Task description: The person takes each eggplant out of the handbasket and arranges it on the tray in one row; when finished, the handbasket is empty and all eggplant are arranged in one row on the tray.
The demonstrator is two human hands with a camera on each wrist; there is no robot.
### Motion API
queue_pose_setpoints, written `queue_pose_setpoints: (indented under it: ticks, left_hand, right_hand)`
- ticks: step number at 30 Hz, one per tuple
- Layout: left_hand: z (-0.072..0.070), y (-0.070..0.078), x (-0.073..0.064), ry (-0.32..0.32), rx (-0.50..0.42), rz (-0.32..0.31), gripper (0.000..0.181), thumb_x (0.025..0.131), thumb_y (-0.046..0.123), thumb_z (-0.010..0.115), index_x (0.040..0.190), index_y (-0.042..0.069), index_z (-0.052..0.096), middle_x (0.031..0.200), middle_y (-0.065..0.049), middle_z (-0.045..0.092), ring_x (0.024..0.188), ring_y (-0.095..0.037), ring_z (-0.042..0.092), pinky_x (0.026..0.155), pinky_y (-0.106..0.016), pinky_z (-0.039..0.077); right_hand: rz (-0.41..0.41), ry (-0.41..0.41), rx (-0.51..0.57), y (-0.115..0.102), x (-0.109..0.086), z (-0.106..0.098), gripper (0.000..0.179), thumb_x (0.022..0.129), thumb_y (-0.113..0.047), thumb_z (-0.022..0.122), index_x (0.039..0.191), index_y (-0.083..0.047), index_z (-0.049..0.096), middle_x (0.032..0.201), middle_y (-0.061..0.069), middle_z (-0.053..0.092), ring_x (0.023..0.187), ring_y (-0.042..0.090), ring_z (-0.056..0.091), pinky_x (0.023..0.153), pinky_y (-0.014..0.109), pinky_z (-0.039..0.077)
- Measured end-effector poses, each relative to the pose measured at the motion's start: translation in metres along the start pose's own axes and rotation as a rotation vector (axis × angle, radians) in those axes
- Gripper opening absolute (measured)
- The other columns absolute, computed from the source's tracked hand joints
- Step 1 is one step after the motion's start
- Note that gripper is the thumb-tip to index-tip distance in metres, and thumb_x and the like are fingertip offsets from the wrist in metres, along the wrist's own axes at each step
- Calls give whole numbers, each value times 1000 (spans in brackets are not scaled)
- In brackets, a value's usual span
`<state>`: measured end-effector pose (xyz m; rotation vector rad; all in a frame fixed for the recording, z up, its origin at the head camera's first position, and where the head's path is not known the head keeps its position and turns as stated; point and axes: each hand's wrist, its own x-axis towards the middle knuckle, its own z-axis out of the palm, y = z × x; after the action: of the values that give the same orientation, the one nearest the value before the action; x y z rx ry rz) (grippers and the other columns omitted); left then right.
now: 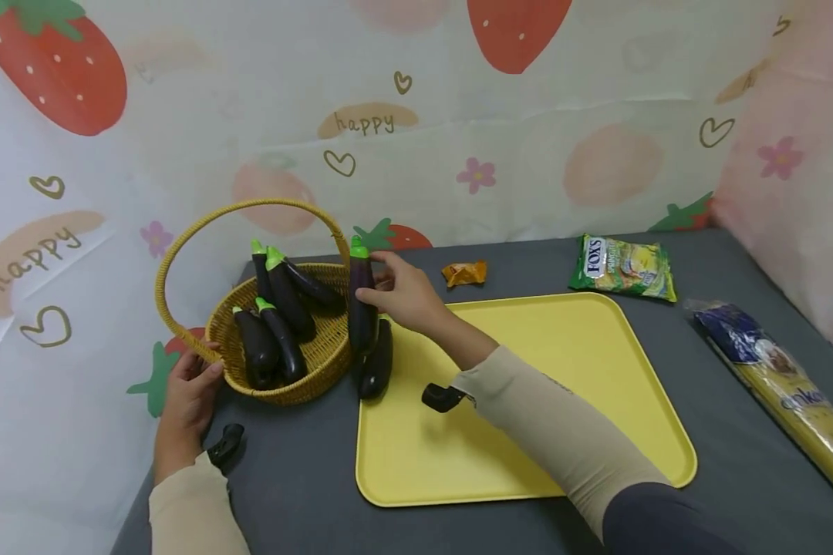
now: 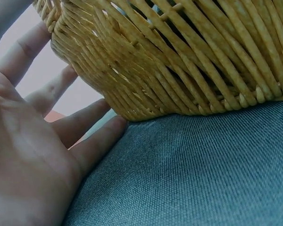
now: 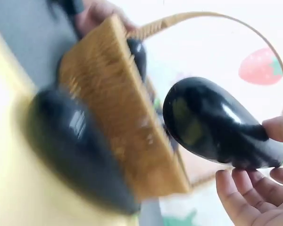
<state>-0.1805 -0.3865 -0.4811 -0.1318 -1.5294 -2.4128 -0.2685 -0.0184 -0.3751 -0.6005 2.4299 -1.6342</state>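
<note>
My right hand [image 1: 406,293] holds a dark purple eggplant [image 1: 362,304] between thumb and fingers at the basket's right rim, its green stem end up. In the right wrist view this eggplant [image 3: 212,122] points its rounded end toward the basket. Several more eggplants [image 1: 288,297] lie inside the yellow wicker basket [image 1: 329,370], which has a tall hoop handle. Another eggplant [image 1: 377,366] lies on the left edge of the yellow tray [image 1: 527,439]. With fingers spread and mostly straight, my left hand [image 1: 190,397] touches the basket's left side by the handle's foot.
Behind the tray lies a small orange-wrapped piece [image 1: 465,274]. A green FOX'S bag [image 1: 625,268] sits at the back right, and a long yellow-and-blue package [image 1: 780,385] lies along the right side. A printed cloth backdrop [image 1: 493,131] rises behind the grey table [image 1: 291,478].
</note>
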Motion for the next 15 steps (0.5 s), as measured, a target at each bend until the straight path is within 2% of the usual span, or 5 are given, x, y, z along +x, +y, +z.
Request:
queue_pose_setpoints:
  ticks: [3, 6, 12, 15]
  left_hand:
    - [1, -3, -4, 4, 9, -1, 27, 93, -14, 52, 117, -4, 61, 113, -8, 64, 98, -17, 59, 81, -25, 49]
    - [2, -5, -7, 5, 16, -3, 28, 93, -14, 52, 119, -6, 60, 112, -9, 64, 98, -17, 59, 81, -25, 49]
    - [5, -9, -5, -13, -6, 14, 30, 93, -15, 51, 120, -6, 59, 114, -8, 65, 102, -17, 58, 84, -25, 48]
    - [7, -10, -3, -17, -14, 16, 30, 93, -15, 51, 120, -6, 60, 114, -8, 65, 101, -17, 59, 83, -25, 48]
  right_hand:
    - [37, 23, -47, 19, -20, -20, 65, 92, -35, 69, 147, -21, 38, 117, 3, 60, 100, 15, 60, 73, 33, 53]
    - [74, 47, -109, 40, -36, -30, 65, 92, -37, 68, 147, -20, 39, 111, 2, 59, 96, 15, 60, 72, 33, 53]
    - [184, 18, -116, 74, -51, -34, 70, 91, -36, 70, 148, -15, 36, 106, 7, 59, 78, 18, 65, 62, 33, 54]
    - [244, -5, -162, 84, -53, -32, 71, 90, -36, 70, 148, -13, 37, 103, 7, 60, 75, 17, 64, 62, 31, 52]
